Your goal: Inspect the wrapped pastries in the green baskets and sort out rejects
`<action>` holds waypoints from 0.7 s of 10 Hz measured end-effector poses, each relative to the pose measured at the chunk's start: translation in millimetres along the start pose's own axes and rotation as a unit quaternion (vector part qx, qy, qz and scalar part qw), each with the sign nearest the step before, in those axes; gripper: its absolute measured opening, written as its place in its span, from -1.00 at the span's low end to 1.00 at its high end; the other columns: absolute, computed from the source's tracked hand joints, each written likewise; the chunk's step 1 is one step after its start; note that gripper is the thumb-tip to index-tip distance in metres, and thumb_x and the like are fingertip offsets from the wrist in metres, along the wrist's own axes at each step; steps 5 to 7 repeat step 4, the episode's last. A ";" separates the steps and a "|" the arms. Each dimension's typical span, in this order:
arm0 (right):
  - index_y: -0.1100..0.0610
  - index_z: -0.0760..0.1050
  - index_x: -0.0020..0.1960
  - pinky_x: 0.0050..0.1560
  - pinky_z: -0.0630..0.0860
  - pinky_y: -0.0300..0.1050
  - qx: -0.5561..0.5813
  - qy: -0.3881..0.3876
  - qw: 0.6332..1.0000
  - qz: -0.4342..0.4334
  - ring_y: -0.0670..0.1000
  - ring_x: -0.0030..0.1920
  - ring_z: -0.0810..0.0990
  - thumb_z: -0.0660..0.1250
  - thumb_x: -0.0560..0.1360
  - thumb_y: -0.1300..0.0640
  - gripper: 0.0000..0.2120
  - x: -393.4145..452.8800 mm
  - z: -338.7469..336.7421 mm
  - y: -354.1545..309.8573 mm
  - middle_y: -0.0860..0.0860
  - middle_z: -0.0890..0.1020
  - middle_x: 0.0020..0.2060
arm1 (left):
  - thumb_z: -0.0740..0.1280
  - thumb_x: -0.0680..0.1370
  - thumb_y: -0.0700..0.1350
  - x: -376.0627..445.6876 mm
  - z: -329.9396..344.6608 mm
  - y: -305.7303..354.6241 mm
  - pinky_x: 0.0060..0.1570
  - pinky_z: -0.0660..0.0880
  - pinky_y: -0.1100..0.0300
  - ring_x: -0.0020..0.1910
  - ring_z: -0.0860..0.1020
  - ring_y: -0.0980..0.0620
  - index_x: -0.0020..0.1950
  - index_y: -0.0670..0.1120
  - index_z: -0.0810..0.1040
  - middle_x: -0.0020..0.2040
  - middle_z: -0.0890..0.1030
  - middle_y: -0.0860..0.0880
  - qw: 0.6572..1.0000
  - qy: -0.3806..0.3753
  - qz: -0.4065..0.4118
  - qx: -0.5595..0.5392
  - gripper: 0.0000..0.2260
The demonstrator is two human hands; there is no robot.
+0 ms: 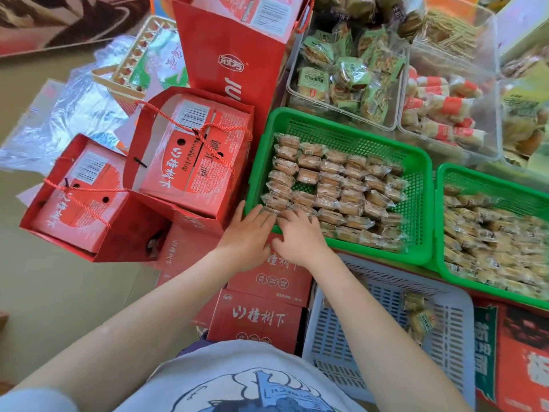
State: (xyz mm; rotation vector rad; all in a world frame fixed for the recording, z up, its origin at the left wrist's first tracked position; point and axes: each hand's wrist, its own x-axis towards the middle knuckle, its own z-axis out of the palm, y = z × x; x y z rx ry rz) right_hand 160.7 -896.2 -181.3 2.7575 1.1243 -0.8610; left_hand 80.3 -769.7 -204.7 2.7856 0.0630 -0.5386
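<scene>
Two green baskets stand side by side. The left green basket [416, 179] holds wrapped pastries [335, 188] laid in fairly even rows, each in clear film. The right green basket [451, 185], just beside it and cut off by the right edge, holds a looser heap of similar wrapped pastries [490, 245].

Both hands reach to the near left corner of the left green basket. The left hand [248, 233] lies flat with fingers straight, its fingertips over the basket rim and touching the nearest pastries. The right hand [300, 233] sits just beside it, touching it, with fingers bent down onto the pastries at the same corner; whether it pinches one cannot be told.

A pale slotted basket [341, 337] stands near the person, below the green baskets, with a few wrapped pastries [419, 316] lying in it.

Left of the left green basket stand red gift bags [193, 162] with cord handles, holding red cartons. More red cartons [255, 319] are stacked beneath the forearms. Far behind the green baskets, clear plastic tubs [395, 114] hold green-wrapped and red-banded snacks.
</scene>
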 end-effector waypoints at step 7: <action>0.01 0.30 0.53 0.54 0.16 0.11 0.243 0.107 0.962 0.068 0.06 0.55 0.21 0.20 0.64 0.03 -0.54 -57.1 -0.5 47.8 0.00 0.36 0.50 | 0.24 0.58 0.12 1.9 -31.2 19.3 0.54 -0.15 -0.27 0.56 0.17 -0.03 0.57 0.04 0.26 0.51 0.37 -0.01 0.998 -0.051 -0.026 -0.029 -0.44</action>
